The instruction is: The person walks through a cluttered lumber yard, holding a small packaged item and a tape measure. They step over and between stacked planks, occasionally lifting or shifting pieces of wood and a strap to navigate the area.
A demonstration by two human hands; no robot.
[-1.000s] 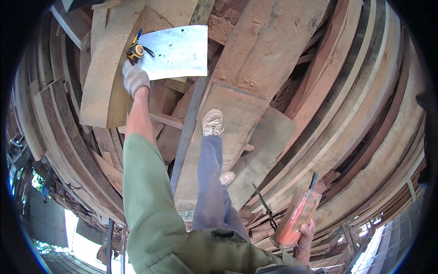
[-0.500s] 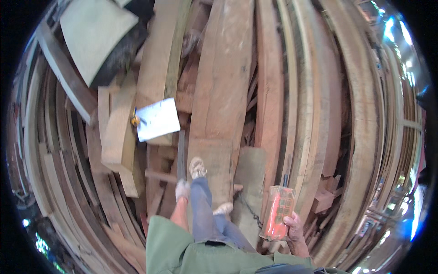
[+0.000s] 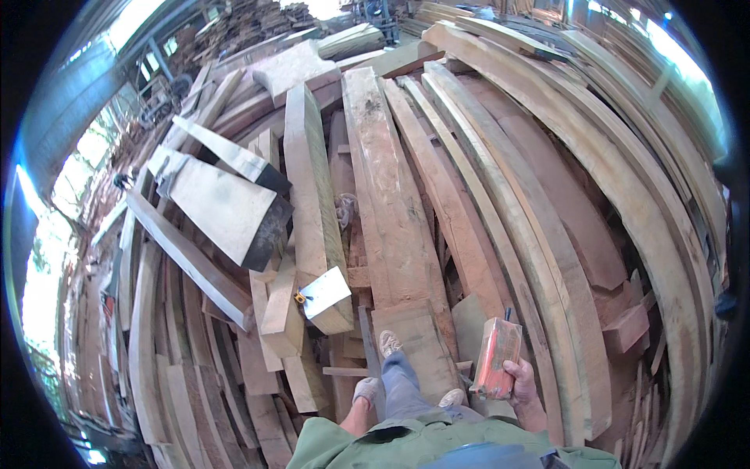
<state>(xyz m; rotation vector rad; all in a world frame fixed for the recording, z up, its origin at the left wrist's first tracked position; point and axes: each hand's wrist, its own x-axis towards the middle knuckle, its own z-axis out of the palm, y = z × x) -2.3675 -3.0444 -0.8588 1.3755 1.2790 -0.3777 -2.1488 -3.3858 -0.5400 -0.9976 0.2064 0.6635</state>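
Note:
My bare right hand (image 3: 525,381) is closed round a red-orange handheld remote control (image 3: 498,359), held upright at the lower right. It looks wrapped in clear plastic, and a short dark stub sticks up from its top. Low beside my leg hangs my left hand (image 3: 366,391), in a pale glove; its fingers are too small to make out. Ahead of it, a white sheet of paper (image 3: 328,293) lies on the end of a squared beam (image 3: 312,187). A small yellow-and-black tape measure (image 3: 300,297) rests at the paper's left edge.
Long, thick timbers (image 3: 391,180) run away from me, with dark gaps between them. My shoes (image 3: 389,342) stand among the boards. A broad pale slab (image 3: 219,199) with a dark end lies at the left. More stacked wood (image 3: 250,35) fills the background.
My view has tilted up and shows more of the yard ahead. The remote control stays in my right hand, and the paper and tape measure remain on the beam.

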